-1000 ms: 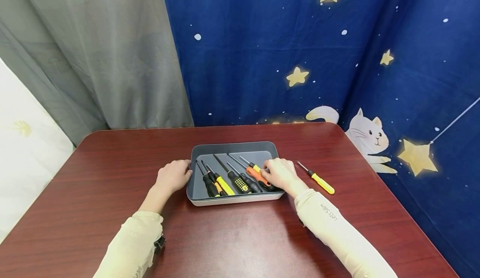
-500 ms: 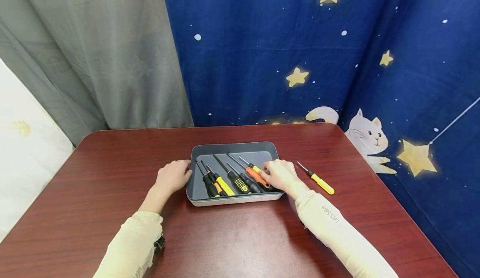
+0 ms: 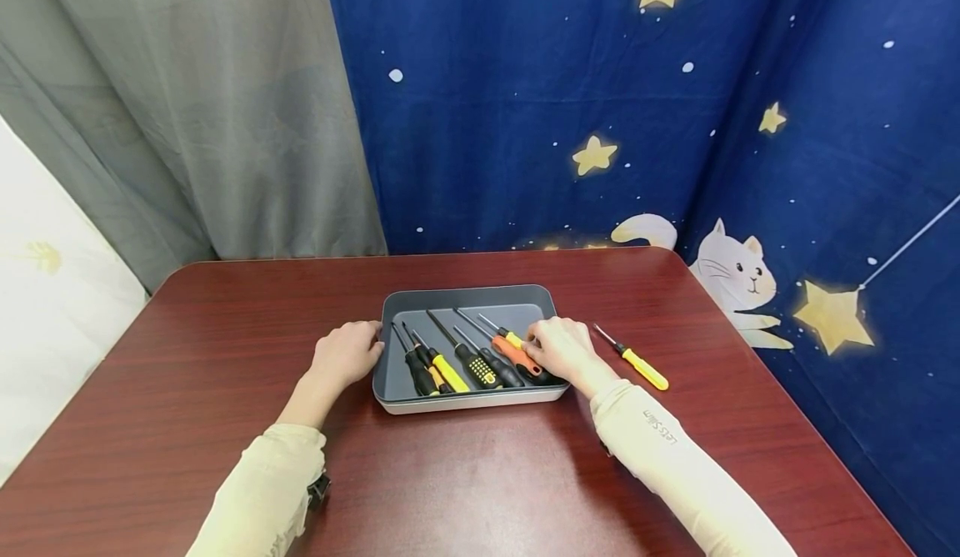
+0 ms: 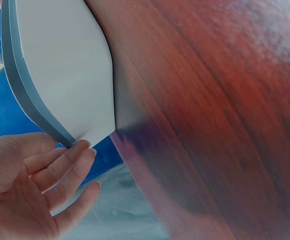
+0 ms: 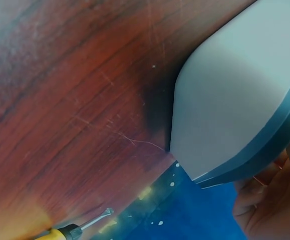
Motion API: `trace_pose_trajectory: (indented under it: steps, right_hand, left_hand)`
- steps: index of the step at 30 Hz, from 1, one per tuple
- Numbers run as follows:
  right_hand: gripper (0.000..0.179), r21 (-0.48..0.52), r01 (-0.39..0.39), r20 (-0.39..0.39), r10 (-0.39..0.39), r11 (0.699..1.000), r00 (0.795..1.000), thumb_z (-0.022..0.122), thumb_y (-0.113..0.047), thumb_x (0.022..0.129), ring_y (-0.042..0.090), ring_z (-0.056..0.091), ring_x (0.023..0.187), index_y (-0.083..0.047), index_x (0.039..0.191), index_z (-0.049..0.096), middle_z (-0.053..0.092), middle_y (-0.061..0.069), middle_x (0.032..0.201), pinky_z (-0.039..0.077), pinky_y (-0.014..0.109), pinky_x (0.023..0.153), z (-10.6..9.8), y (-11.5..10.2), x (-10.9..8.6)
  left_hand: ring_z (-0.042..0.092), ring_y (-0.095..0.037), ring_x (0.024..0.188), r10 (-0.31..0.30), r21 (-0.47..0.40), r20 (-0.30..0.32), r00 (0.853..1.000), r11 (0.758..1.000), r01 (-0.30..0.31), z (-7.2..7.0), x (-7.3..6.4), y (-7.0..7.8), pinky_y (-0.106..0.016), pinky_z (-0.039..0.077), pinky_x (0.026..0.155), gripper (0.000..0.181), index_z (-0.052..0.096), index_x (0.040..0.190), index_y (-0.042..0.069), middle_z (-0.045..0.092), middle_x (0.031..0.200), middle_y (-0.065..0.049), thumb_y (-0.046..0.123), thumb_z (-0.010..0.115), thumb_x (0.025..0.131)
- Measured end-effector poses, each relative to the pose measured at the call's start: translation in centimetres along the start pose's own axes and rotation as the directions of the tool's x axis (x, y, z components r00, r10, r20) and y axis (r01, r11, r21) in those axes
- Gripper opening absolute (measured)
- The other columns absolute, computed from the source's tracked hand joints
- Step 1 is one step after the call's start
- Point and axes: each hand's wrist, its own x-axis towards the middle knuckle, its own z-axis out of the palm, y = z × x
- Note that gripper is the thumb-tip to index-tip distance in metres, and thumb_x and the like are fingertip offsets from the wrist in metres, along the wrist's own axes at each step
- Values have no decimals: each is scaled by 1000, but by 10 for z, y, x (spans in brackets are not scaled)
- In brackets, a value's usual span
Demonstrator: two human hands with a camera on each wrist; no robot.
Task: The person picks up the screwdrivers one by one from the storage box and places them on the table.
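The left hand [image 3: 348,355] pinches the rim of a grey tray [image 3: 465,298] at its left end, seemingly to steady it, while the right hand [image 3: 561,347] lies over the right end beside an orange handle [image 3: 516,354], its fingertips hidden, so I cannot tell whether it grasps anything. Screwdrivers [image 3: 480,368] fill the tray, handles toward the person, presumably for easy picking; one yellow screwdriver [image 3: 645,368] lies outside, to the right, on the table [image 3: 225,357].
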Motion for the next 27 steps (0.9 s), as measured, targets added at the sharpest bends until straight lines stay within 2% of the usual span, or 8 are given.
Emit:
trace_pose_trajectory:
  steps: [10,27]
  right_hand:
    - [9,-14,-19,36,20,1000,999,64,-30,78,12,53,61,-22,79,69,57,-9,66,39,34,46,-1,1,3]
    - [9,23,-60,123,57,998,991,66,-32,77,11,50,60,-24,77,69,56,-9,67,38,32,48,-3,3,10]
  left_hand:
    - [58,-35,82,-2,2,6,1000,1000,2,-1,0,0,-51,44,63,30,60,110,0,60,100,-18,13,57,83]
    - [58,-34,81,0,-3,1,1000,1000,0,1,1,-2,-50,44,62,31,60,111,1,60,100,-18,14,57,83]
